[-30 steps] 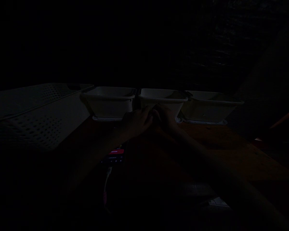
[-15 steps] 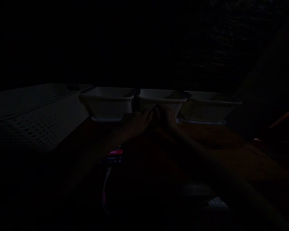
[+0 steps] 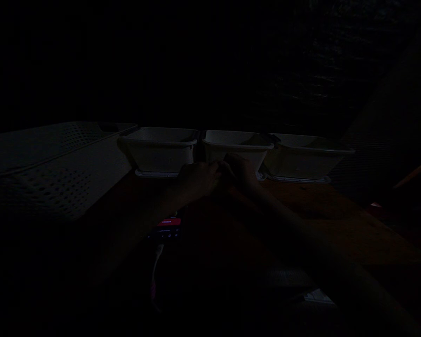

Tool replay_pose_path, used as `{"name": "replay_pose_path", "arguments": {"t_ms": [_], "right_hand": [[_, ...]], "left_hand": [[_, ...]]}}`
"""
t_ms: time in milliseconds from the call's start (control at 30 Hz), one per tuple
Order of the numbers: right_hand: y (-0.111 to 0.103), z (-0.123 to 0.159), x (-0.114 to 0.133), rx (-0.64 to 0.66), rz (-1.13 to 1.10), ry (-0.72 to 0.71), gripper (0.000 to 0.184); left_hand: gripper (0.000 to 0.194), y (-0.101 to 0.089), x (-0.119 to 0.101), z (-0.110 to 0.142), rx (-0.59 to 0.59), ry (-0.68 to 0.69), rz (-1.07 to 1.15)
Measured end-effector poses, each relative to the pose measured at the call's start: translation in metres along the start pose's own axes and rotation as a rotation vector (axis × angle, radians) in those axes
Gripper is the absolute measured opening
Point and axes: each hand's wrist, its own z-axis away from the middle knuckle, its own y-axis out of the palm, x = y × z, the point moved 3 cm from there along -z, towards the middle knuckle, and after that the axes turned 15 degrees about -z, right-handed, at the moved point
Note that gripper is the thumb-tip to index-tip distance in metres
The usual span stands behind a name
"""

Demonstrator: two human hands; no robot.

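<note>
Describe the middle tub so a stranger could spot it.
Find the big perforated basket at far left. Right of it stand three pale tubs in line. The middle tub alone has its front partly hidden by both left hand and right hand.

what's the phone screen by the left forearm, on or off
On: the phone screen glows in the dark, showing a red bar with small icons below it. The icons are too dim to make out.

Super dark, so home or workshop can't really be told apart, but some kind of tabletop work spot is shown: a brown wooden table is lined with three pale, rectangular plastic-looking tubs, flanked by a whitish, hole-patterned plastic-looking basket.
</note>
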Motion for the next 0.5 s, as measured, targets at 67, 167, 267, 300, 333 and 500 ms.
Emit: {"name": "replay_pose_path", "arguments": {"t_ms": [67, 167, 267, 300, 333, 500], "right_hand": [[0.0003, -0.0005, -0.0004, 0.003, 0.003, -0.001, 0.032], [0.0004, -0.0006, -0.0018, 0.001, 0.007, -0.009, 0.033], [0.0007, -0.0002, -0.0041, -0.002, -0.007, -0.002, 0.034], [0.0007, -0.0001, -0.0048, -0.007, -0.008, 0.005, 0.034], [0.0007, 0.0001, -0.0055, -0.008, -0.011, 0.015, 0.034], [0.0009, 0.0009, -0.0081, -0.001, -0.034, 0.055, 0.033]], "left_hand": [[0.034, -0.0003, -0.0002, -0.0001, 0.008, -0.008, 0.015], [0.035, -0.0018, -0.0007, 0.0012, 0.022, -0.016, 0.027], [0.038, -0.0044, -0.0012, 0.0031, 0.022, 0.002, 0.027], [0.038, -0.0050, -0.0011, 0.0035, 0.024, 0.006, 0.026], [0.039, -0.0052, -0.0010, 0.0036, 0.026, 0.011, 0.027], [0.037, -0.0030, -0.0005, 0.0024, 0.009, 0.026, 0.028]]}}
